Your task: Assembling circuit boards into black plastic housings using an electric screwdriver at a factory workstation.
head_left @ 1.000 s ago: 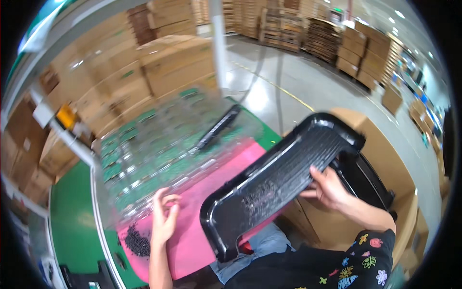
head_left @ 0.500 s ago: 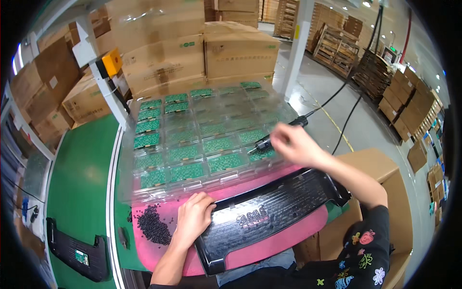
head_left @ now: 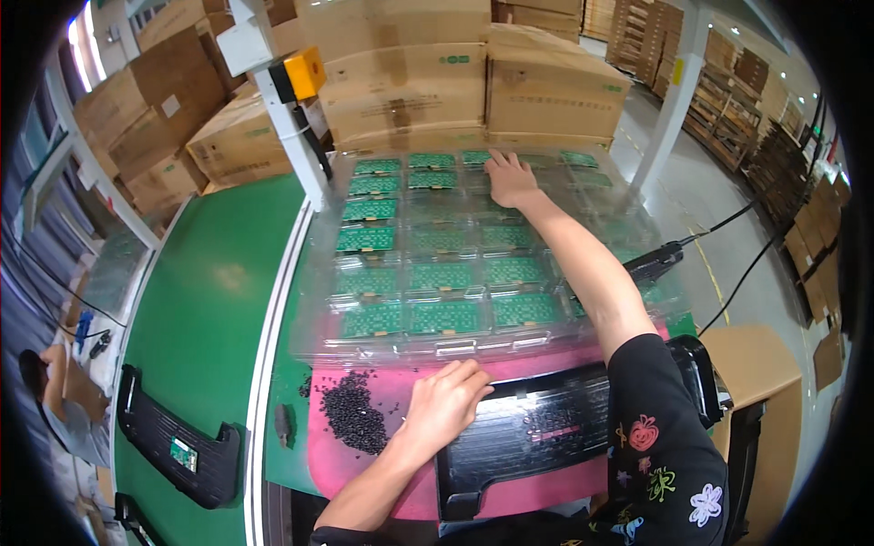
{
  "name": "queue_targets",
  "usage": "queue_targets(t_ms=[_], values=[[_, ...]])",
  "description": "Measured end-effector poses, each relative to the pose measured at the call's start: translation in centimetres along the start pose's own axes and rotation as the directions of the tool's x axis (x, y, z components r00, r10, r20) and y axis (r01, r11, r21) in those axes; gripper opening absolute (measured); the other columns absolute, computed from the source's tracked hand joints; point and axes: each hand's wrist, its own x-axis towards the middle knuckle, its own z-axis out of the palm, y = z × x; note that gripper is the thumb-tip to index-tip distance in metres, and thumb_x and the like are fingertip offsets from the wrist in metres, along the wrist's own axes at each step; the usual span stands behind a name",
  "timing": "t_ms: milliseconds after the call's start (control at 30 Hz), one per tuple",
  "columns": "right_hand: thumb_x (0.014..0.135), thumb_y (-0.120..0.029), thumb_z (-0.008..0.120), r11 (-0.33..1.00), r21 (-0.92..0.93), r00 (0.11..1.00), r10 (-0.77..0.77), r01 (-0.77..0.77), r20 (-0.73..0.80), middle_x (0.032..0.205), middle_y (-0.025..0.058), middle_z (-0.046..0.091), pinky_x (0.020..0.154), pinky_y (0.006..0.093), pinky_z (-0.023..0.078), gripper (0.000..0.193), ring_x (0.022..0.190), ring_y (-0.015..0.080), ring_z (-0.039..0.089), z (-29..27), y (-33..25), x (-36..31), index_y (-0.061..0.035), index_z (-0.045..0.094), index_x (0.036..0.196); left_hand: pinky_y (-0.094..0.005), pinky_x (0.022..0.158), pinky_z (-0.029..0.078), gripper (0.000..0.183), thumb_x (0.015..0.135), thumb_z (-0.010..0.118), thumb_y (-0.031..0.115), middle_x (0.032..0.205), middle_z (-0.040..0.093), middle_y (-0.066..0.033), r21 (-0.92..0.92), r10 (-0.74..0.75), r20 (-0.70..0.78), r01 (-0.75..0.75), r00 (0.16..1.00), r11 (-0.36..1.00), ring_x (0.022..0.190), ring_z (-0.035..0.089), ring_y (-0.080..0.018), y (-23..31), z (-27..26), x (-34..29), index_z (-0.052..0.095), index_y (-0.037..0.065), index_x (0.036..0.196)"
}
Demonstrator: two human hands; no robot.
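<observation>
Green rectangular circuit board (head_left: 475, 157), long axis left to right, lay in the far row of the clear plastic tray (head_left: 414, 351), just left of the nearer right hand (head_left: 513, 181), fingers partly spread, grip indeterminable, while the left hand (head_left: 444, 402), fingers curled, touched the glossy black plastic panel (head_left: 528, 432), its hold unclear.
</observation>
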Motion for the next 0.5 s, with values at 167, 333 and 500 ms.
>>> queue_targets(t_ms=[167,333,500], values=[[0.096,-0.016,0.04,0.999,0.007,0.997,0.033,-0.034,0.071,0.16,0.0102,0.025,0.117,0.053,0.024,0.054,0.146,0.03,0.024,0.4,0.6,0.1,-0.0057,0.034,0.149,-0.0395,0.062,0.053,0.011,0.081,0.072,0.013,0.082,0.059,-0.0057,0.011,-0.012,0.022,0.011,1.0,1.0,0.079,0.062,-0.0253,0.1,-0.2,0.0,0.064,0.006,0.085],[0.099,-0.021,0.038,0.998,-0.048,0.99,0.057,-0.051,0.127,0.162,0.0096,0.018,0.117,0.0527,0.025,0.053,0.148,0.0296,0.021,0.0,1.1,-0.5,-0.0133,0.031,0.152,-0.0408,0.062,0.053,0.01,0.082,0.071,0.012,0.085,0.06,-0.0056,-0.036,0.006,0.014,-0.006,1.0,0.999,0.081,0.062,-0.0267,-0.7,0.1,0.4,0.065,0.006,0.087],[0.1,-0.021,0.041,0.998,-0.031,0.987,0.054,-0.05,0.15,0.164,0.0073,0.014,0.116,0.0524,0.028,0.053,0.149,0.0303,0.018,-0.5,0.6,-0.1,-0.0164,0.032,0.152,-0.0409,0.062,0.053,0.01,0.084,0.069,0.013,0.087,0.06,-0.0059,-0.003,0.01,0.029,-0.009,1.0,1.0,0.083,0.062,-0.0273,-0.6,-0.2,0.3,0.064,0.006,0.09]])
